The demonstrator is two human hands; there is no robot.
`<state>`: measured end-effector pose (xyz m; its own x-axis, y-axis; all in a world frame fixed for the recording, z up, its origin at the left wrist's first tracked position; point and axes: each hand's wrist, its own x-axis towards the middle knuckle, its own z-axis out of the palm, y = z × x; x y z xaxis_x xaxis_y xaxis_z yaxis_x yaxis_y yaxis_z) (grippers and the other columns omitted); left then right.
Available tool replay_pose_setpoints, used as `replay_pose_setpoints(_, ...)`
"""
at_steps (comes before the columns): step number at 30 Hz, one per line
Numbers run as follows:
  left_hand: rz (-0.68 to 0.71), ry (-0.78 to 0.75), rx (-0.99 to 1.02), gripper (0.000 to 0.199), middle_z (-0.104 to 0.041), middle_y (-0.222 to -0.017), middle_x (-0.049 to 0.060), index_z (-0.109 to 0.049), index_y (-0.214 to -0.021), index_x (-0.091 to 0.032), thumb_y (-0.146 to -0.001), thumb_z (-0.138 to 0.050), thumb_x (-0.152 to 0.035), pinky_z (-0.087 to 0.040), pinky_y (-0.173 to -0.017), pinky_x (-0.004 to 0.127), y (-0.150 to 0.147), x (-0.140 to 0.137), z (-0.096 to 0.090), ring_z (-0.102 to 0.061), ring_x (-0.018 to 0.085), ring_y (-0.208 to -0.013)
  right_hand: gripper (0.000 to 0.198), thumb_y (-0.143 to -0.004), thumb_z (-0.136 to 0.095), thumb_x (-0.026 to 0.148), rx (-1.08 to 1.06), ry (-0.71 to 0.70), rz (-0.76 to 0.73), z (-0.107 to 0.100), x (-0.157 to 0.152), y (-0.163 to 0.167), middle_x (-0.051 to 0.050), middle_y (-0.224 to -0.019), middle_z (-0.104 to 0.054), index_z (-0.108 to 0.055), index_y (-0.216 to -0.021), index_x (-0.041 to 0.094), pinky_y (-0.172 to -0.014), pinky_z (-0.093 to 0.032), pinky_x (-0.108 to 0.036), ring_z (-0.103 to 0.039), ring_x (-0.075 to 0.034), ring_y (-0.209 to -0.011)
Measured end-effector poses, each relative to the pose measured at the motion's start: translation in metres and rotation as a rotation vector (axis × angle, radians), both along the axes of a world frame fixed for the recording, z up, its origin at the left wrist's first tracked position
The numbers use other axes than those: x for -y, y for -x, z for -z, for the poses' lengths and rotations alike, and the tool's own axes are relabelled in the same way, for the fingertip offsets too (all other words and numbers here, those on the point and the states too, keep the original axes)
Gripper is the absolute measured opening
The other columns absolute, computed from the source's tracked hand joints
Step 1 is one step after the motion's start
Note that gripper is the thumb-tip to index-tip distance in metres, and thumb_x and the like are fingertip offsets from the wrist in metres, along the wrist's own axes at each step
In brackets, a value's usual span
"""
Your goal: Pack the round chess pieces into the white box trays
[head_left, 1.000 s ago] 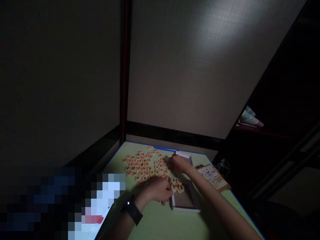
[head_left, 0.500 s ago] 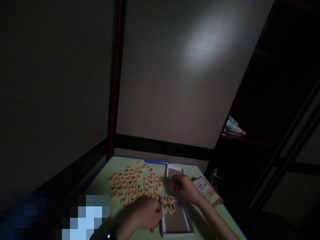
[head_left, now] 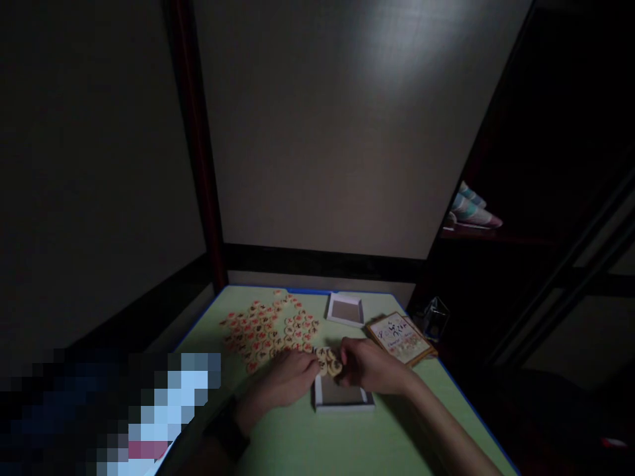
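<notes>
L hand (head_left: pixel 292 374) at L edge of near box (head_left: pixel 344 407), R hand (head_left: pixel 371 365) over it nr discs (head_left: pixel 322 367); both w/ fingers curled, can't tell if pinching.

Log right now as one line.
left hand: at near box, left side | right hand: over near box | pieces: few in box, most on table

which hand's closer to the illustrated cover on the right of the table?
Right. The right hand is at the near tray's right side, just short of the illustrated cover; the left hand is farther off, by that tray's left side.
</notes>
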<state>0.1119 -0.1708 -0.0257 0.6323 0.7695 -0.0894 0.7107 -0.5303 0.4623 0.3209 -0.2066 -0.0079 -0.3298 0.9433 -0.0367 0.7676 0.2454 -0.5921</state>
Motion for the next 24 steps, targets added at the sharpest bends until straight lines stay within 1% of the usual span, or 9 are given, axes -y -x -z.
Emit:
replay_pose_setpoints(2,-0.007,-0.030,0.010,0.036,-0.070,-0.095,0.007,-0.067,-0.087,-0.018,-0.095,-0.033,-0.028,-0.043,-0.081,0.027,-0.001,-0.002,0.006,-0.063,0.019,-0.090,0.021,-0.065,-0.068,0.010,0.000,-0.007,-0.027,0.002,0.000,0.005,0.004,-0.069,-0.061,-0.053,-0.078,0.019,-0.055,-0.033,-0.020,-0.056,-0.013,-0.066)
replay_pose_setpoints(5,-0.020,-0.089,-0.007,0.036,-0.071,-0.091,0.008,-0.068,-0.085,-0.018,-0.094,-0.035,-0.030,-0.044,-0.080,0.029,-0.001,-0.003,0.014,-0.064,0.020,-0.086,0.019,-0.066,-0.067,0.011,0.041,-0.045,-0.015,0.006,0.001,0.012,0.003,-0.071,-0.059,-0.053,-0.076,0.019,-0.055,-0.031,-0.021,-0.053,-0.013,-0.067)
replay_pose_setpoints(8,-0.004,-0.145,0.012,0.034,-0.071,-0.089,0.008,-0.068,-0.084,-0.019,-0.092,-0.038,-0.029,-0.044,-0.078,0.029,0.000,-0.002,0.017,-0.065,0.021,-0.083,0.017,-0.067,-0.065,0.009,0.071,-0.098,0.002,0.011,0.000,0.014,0.003,-0.072,-0.058,-0.054,-0.076,0.019,-0.055,-0.029,-0.021,-0.050,-0.012,-0.066)
replay_pose_setpoints(11,-0.012,-0.149,0.016,0.033,-0.071,-0.088,0.007,-0.069,-0.084,-0.019,-0.092,-0.038,-0.030,-0.045,-0.077,0.029,0.000,0.000,0.015,-0.065,0.021,-0.082,0.016,-0.067,-0.062,0.007,0.067,-0.135,0.013,0.014,-0.003,0.013,0.002,-0.073,-0.057,-0.053,-0.075,0.018,-0.058,-0.030,-0.022,-0.049,-0.012,-0.067)
replay_pose_setpoints(14,-0.028,-0.147,-0.011,0.032,-0.072,-0.088,0.007,-0.069,-0.084,-0.019,-0.090,-0.039,-0.029,-0.045,-0.076,0.029,-0.001,0.002,0.012,-0.065,0.021,-0.082,0.018,-0.065,-0.062,0.008,0.039,-0.118,0.006,0.015,-0.004,0.012,0.002,-0.072,-0.058,-0.052,-0.075,0.019,-0.057,-0.031,-0.022,-0.050,-0.013,-0.066)
replay_pose_setpoints(17,-0.030,-0.184,-0.028,0.029,-0.072,-0.086,0.008,-0.070,-0.084,-0.019,-0.087,-0.042,-0.028,-0.046,-0.076,0.029,-0.001,0.005,0.008,-0.065,0.021,-0.081,0.019,-0.064,-0.063,0.010,0.036,-0.111,0.018,0.016,-0.005,0.010,0.003,-0.072,-0.058,-0.052,-0.076,0.020,-0.056,-0.031,-0.022,-0.050,-0.013,-0.065)
replay_pose_setpoints(24,-0.038,-0.189,-0.072,0.030,-0.071,-0.088,0.011,-0.071,-0.091,-0.018,-0.087,-0.043,-0.029,-0.049,-0.077,0.032,0.000,0.010,0.002,-0.066,0.025,-0.083,0.016,-0.066,-0.059,0.012,-0.019,-0.099,0.003,0.020,-0.008,0.013,0.001,-0.074,-0.059,-0.048,-0.074,0.021,-0.059,-0.035,-0.024,-0.051,-0.015,-0.067)
